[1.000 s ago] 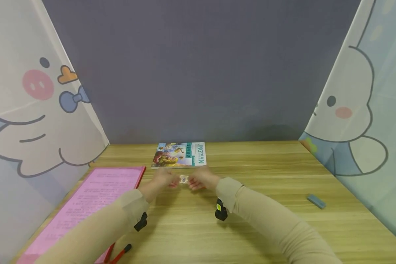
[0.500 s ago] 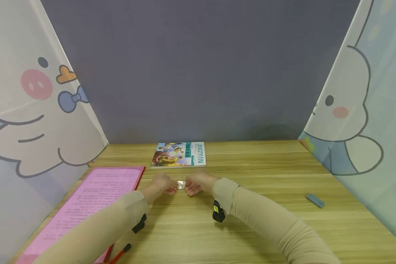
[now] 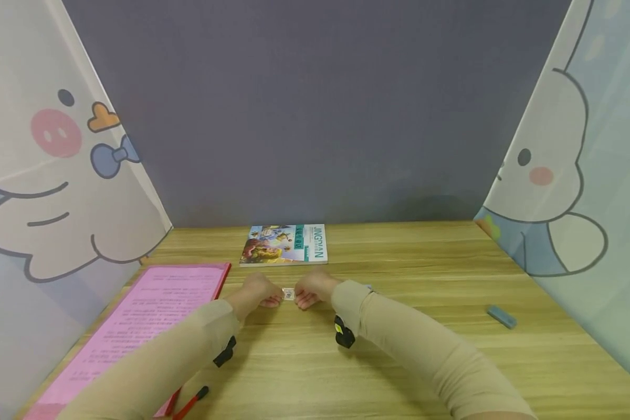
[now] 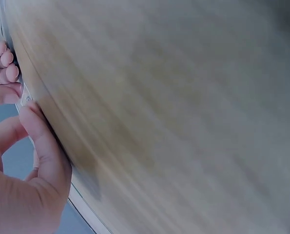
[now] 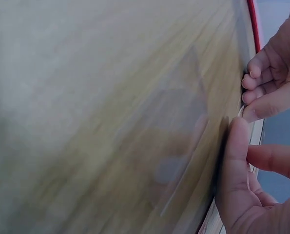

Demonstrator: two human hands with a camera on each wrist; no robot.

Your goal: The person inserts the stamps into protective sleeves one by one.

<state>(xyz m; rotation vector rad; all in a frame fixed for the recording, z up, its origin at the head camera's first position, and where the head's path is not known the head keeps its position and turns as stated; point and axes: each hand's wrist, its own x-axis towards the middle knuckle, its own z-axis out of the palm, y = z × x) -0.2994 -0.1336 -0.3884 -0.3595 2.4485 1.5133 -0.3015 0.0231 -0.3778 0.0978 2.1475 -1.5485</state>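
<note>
At centre frame, just above the tabletop (image 3: 409, 350), we see the left hand (image 3: 256, 291) and right hand (image 3: 311, 288) pinching opposite edges of a small packet (image 3: 288, 294), fingers clamped so it stays taut between them.

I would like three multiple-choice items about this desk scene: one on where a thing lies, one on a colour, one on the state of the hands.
1. Where does the picture book lie?
A. at the far edge of the desk, beyond the hands
B. on the pink sheet
C. beside the grey eraser

2. What colour is the sheet on the left of the desk?
A. green
B. pink
C. white

3. What do the hands do?
A. both lie flat and idle
B. only the right hand holds something
C. the left hand and the right hand pinch one small packet between them

Answers: 1 A, the book lies near the back wall; 2 B, the sheet is pink; 3 C, fingertips of both hands meet on the packet.
</note>
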